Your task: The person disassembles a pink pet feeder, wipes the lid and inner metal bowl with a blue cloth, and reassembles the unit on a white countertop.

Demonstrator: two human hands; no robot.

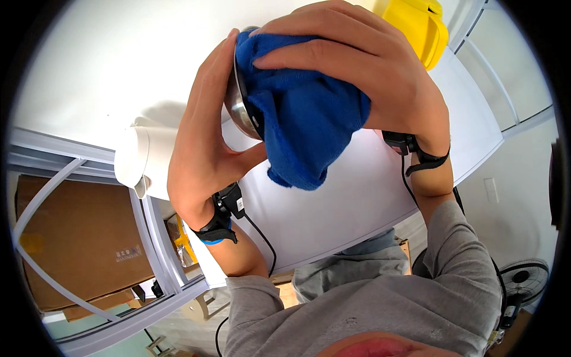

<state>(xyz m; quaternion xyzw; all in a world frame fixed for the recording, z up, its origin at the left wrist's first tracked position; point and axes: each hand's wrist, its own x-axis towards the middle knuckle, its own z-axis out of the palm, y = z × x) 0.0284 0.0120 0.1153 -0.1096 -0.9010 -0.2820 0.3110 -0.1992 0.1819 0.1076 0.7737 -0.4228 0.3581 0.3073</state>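
Up over the far part of the white table (339, 214), my left hand (199, 131) grips a round, shiny metal vessel (239, 113) with a dark rim by its left side. My left thumb reaches under it toward the cloth. A blue cloth (312, 128) is bunched against the vessel's right side and hangs down below it. My right hand (380, 65) is closed over the cloth from above, fingers pointing left and pressing it to the vessel. The cloth hides most of the vessel, so its exact kind does not show.
A white jug-like container (157, 157) stands left of my left forearm. Behind my right hand is a yellow plastic container (416, 30) with a handle. A brown cardboard box (77, 238) sits behind a grey frame at left, and a black fan (521, 278) stands at lower right.
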